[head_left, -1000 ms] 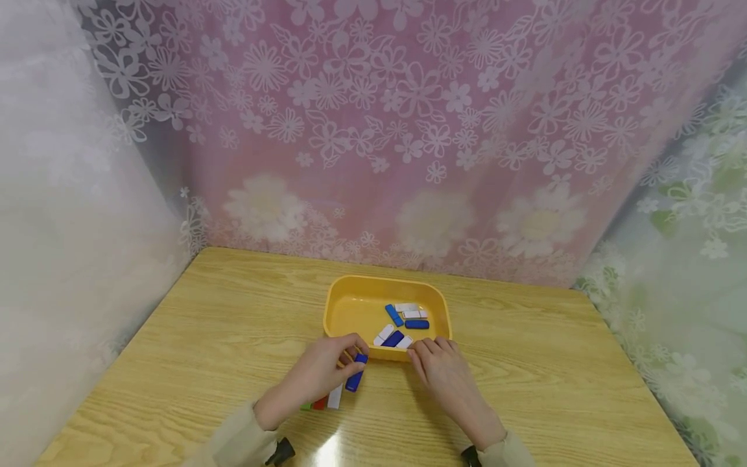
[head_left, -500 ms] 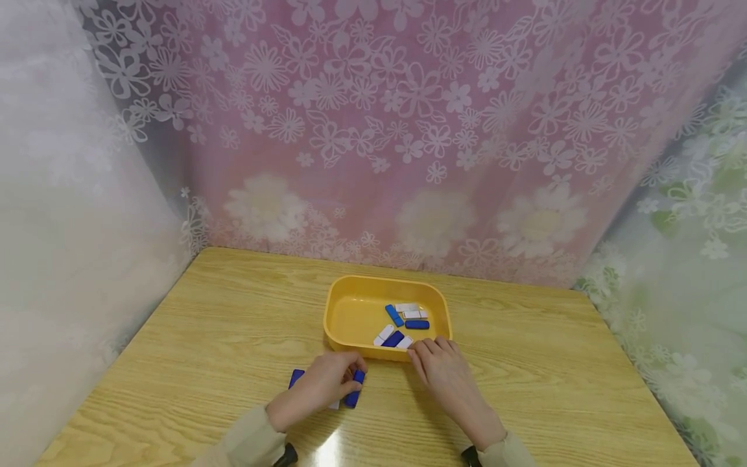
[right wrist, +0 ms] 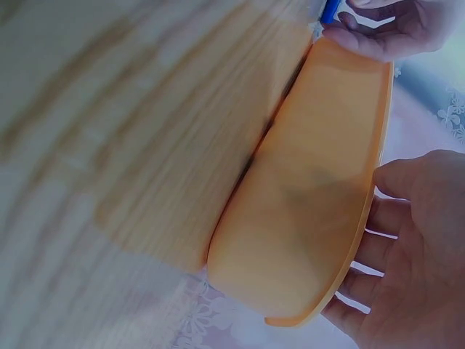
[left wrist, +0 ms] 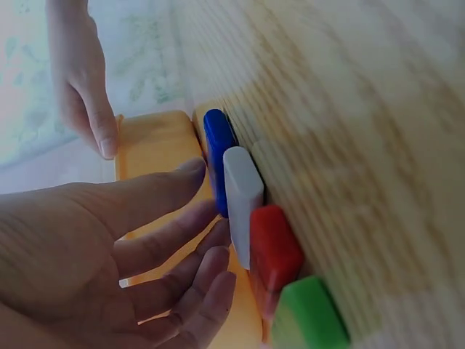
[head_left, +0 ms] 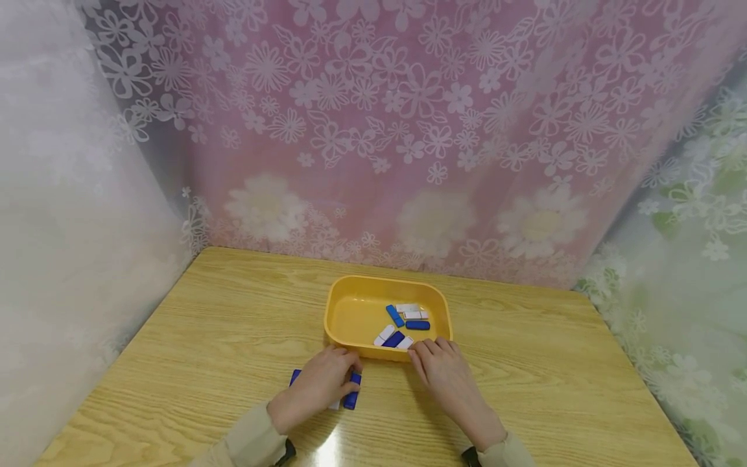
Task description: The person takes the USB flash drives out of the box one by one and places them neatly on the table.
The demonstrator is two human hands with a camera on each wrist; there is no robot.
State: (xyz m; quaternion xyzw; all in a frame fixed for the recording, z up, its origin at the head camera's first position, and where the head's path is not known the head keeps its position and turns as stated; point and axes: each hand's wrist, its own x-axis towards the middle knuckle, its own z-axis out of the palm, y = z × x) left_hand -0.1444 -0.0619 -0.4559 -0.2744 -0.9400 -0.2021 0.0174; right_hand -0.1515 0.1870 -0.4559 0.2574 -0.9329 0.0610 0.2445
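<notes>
In the head view my left hand lies low over the table, thumb and index finger at the sides of a blue USB stick, which they pinch lightly. The left wrist view shows that blue stick beside a white one, a red one and a green one, roughly side by side on the table. Another blue stick pokes out beyond my left hand. My right hand grips the near rim of the yellow box, thumb outside and fingers over the edge.
Inside the box lie several sticks, among them a light blue one, a dark blue one and a white one. The wooden table meets a pink flowered curtain behind, with pale curtains at both sides.
My left hand has come toward me from the box's near wall with the blue stick, setting it at the end of the row, then shifted slightly left. My right hand stays on the rim.
</notes>
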